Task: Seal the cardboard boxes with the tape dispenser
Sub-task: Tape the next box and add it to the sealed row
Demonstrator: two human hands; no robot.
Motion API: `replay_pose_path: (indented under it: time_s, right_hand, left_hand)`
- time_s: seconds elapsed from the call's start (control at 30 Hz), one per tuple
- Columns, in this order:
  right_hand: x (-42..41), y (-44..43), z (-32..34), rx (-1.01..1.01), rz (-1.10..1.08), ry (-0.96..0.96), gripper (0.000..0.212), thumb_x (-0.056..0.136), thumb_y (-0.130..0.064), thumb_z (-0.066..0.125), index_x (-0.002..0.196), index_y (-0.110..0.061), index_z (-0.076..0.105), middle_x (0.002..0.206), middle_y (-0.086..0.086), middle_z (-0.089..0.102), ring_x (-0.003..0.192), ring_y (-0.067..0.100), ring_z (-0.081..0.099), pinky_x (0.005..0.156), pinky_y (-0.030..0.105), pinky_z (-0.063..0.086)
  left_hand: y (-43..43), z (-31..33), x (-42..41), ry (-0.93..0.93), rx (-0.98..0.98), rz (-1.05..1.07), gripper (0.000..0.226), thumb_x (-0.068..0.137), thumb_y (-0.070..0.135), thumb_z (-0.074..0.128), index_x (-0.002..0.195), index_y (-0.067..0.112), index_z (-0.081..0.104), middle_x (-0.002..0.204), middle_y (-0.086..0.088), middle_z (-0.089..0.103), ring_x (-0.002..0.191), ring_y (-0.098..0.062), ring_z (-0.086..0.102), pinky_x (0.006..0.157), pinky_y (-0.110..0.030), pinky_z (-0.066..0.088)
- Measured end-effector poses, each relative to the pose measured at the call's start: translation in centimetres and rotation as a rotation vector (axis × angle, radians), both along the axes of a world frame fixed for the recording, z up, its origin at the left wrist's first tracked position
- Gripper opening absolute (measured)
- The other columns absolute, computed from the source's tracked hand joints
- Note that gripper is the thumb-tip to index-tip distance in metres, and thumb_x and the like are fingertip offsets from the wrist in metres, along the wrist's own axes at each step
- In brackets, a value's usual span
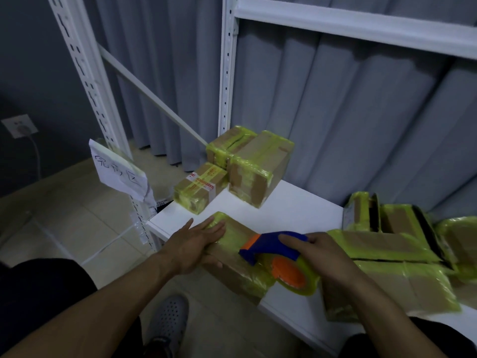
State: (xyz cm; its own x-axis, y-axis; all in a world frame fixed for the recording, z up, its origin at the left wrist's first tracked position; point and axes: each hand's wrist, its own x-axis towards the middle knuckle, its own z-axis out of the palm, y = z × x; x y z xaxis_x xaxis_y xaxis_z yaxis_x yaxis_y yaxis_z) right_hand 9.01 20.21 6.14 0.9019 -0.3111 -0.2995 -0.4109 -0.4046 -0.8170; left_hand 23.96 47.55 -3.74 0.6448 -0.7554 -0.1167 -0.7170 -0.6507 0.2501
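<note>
At lower centre, the left hand (198, 244) lies flat, fingers straight, on one cardboard box (232, 270), while the right hand (327, 251) grips the single tape dispenser (273, 250) on that box. At right a blurred pile of boxes (402, 257) defies counting. Farther up the white shelf (296, 210), three taped boxes (258, 169) cluster mid-frame.

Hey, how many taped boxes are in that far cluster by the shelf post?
3: a small box in front at the left, a large box at the right, and a back box behind them, nearest the post. Another could be hidden behind.
</note>
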Motion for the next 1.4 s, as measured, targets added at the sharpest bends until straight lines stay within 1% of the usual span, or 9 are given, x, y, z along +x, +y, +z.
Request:
replay_pose_path:
  time_s: [0.1,0.23,0.4,0.57,0.77,0.93,1.1,1.23,1.4]
  right_hand:
    - [0.2,0.4,-0.4,-0.045,0.017,0.026,0.038,0.090,-0.052,0.070,0.081,-0.017,0.081,0.073,-0.001,0.077,0.073,0.017,0.074,0.076,0.038,0.059]
    - [0.6,1.0,-0.2,-0.007,0.039,0.040,0.037,0.093,-0.052,0.067,0.087,-0.018,0.079,0.073,-0.005,0.077,0.067,0.008,0.072,0.054,0.015,0.049]
    - [2.4,3.0,-1.0,0.036,0.035,0.001,0.037,0.092,-0.050,0.068,0.090,-0.015,0.079,0.081,0.000,0.078,0.076,0.015,0.074,0.070,0.027,0.055]
    - [3.5,3.3,-1.2,0.049,0.026,0.008,0.030,0.093,-0.049,0.067,0.087,-0.021,0.077,0.082,-0.002,0.077,0.074,0.012,0.073,0.068,0.024,0.055]
    - [3.1,3.0,-1.3,0.060,0.012,0.005,0.031,0.092,-0.049,0.070,0.087,-0.019,0.077,0.082,0.000,0.077,0.076,0.015,0.074,0.077,0.034,0.060]
    - [2.0,2.3,-0.9,0.052,0.016,0.013,0.031,0.091,-0.050,0.070,0.088,-0.020,0.077,0.079,-0.003,0.077,0.073,0.013,0.074,0.069,0.026,0.057]
    - [0.1,0.8,-0.5,0.019,0.007,-0.003,0.034,0.091,-0.051,0.069,0.084,-0.019,0.079,0.073,-0.003,0.077,0.069,0.013,0.073,0.060,0.021,0.053]
    - [-0.5,0.4,-0.5,0.014,0.005,0.025,0.035,0.090,-0.053,0.069,0.082,-0.020,0.078,0.071,-0.005,0.076,0.067,0.010,0.073,0.065,0.027,0.055]
    - [-0.5,0.5,-0.8,0.068,-0.001,0.030,0.029,0.095,-0.043,0.068,0.082,-0.018,0.076,0.064,-0.008,0.074,0.058,0.002,0.069,0.050,0.012,0.048]
  left_hand:
    - [-0.2,0.2,-0.2,-0.066,0.061,-0.010,0.098,0.081,0.081,0.044,0.158,0.034,0.006,0.160,0.022,-0.008,0.147,-0.005,-0.018,0.122,-0.045,-0.006]
    - [0.3,1.1,0.7,-0.049,0.137,0.021,0.102,0.073,0.085,0.032,0.158,0.037,0.001,0.161,0.022,-0.010,0.148,-0.011,-0.022,0.119,-0.054,-0.013]
    - [1.3,1.7,2.1,-0.081,0.190,0.057,0.109,0.070,0.087,0.033,0.158,0.033,-0.001,0.161,0.016,-0.013,0.148,-0.020,-0.024,0.112,-0.052,-0.022]
    - [-0.4,0.1,0.3,0.150,-0.178,0.004,0.111,0.064,0.086,0.062,0.155,0.042,0.018,0.163,0.016,0.006,0.151,-0.011,-0.004,0.124,-0.039,0.000]
    - [-1.4,-1.0,-0.2,0.039,-0.137,0.046,0.103,0.072,0.080,0.060,0.156,0.039,0.016,0.161,0.016,0.003,0.150,-0.011,-0.008,0.119,-0.030,-0.008]
    - [-1.5,-0.9,-0.2,0.052,-0.104,0.040,0.103,0.069,0.082,0.053,0.155,0.040,0.016,0.160,0.019,0.001,0.150,-0.010,-0.009,0.121,-0.032,-0.006]
    - [-1.7,-1.3,0.1,0.053,-0.121,0.041,0.100,0.070,0.079,0.059,0.154,0.043,0.020,0.160,0.021,0.003,0.150,-0.007,-0.006,0.121,-0.029,-0.005]
    - [-2.4,-1.2,-0.4,0.027,-0.125,0.012,0.097,0.074,0.077,0.061,0.155,0.042,0.019,0.161,0.020,0.003,0.149,-0.006,-0.008,0.119,-0.026,-0.007]
    - [-2.4,-0.3,-0.6,0.011,-0.041,-0.029,0.105,0.077,0.080,0.057,0.158,0.035,0.009,0.164,0.012,-0.002,0.149,-0.013,-0.011,0.124,-0.042,-0.002]
